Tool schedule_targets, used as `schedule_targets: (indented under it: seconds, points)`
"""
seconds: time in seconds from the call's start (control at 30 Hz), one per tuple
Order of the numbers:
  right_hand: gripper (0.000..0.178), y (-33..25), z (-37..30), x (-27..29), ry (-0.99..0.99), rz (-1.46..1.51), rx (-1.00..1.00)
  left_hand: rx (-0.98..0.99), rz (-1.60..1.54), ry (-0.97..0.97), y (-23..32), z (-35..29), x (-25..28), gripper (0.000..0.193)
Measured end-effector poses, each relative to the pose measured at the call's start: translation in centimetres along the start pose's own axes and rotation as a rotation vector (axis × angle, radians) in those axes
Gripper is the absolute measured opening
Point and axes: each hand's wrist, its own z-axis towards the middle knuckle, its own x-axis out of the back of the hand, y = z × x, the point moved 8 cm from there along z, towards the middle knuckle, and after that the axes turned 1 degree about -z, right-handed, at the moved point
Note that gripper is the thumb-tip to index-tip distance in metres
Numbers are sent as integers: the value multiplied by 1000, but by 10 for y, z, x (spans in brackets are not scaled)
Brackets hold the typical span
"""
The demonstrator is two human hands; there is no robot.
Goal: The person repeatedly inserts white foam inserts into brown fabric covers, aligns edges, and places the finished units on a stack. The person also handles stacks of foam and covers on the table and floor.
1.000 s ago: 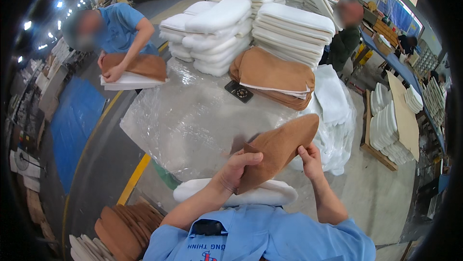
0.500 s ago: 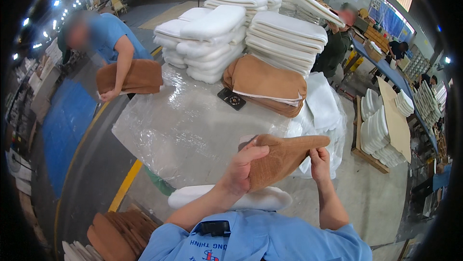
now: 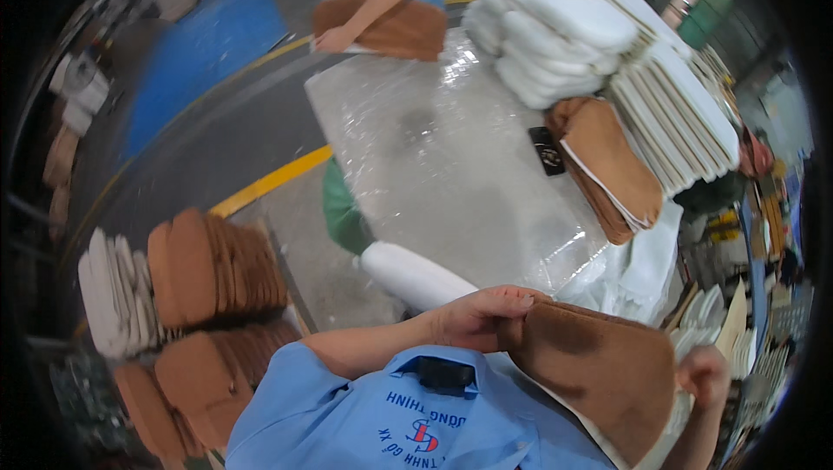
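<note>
A brown fabric-covered cushion (image 3: 599, 366) with a pale underside hangs tilted close to my body, at the lower right. My left hand (image 3: 482, 318) grips its left end, thumb on top. At the opposite end, my right hand (image 3: 705, 376) is closed at the edge, slightly blurred, and its far fingers are hidden. Beyond the cushion stands a table wrapped in clear plastic (image 3: 451, 184). On its right side lie several folded brown covers (image 3: 607, 157) with white edges, beside a small black device (image 3: 547, 151).
White padding stacks (image 3: 555, 27) and layered white slabs (image 3: 677, 114) rise at the far right. A co-worker's arm (image 3: 382, 1) rests on a brown bundle (image 3: 390, 27) at the far edge. Brown cushions (image 3: 208, 262) stand in rows at lower left. A white roll (image 3: 416, 275) lies along the near edge.
My view has swung right, so the table sits further left and the brown rows at left show more. The cushion has come lower and nearer my body, its broad face now turned up.
</note>
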Motion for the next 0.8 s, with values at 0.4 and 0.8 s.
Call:
schedule_targets:
  seconds: [0.4,0.8]
  points:
    - [35,99,301,-203,-67,507,-172,-455,-41,485,21,-116,25,35]
    - [15,44,261,-225,-402,236,-363,-557,-104,506,16,-118,42,36]
